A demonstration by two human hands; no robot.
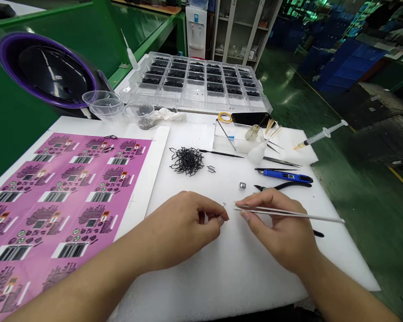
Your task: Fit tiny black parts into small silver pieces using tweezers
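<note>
My right hand [284,228] grips long metal tweezers [289,213], whose tips point left. My left hand [191,221] is closed, thumb and forefinger pressed together a short way left of those tips. What it pinches, if anything, is too small to make out. A tiny dark bit [225,204] shows just above its fingertips. Beyond the hands lies a heap of small black bent wire parts [188,161], with a few loose black parts [211,169] beside it. A small shiny metal piece [242,185] sits between the heap and my right hand.
A purple printed sheet [83,179] covers the left side. To the right lie a blue cutter knife [285,175], black-handled pliers [289,184] and a syringe [322,134]. Clear cups [104,105] and a compartment tray [198,96] of black parts stand at the back.
</note>
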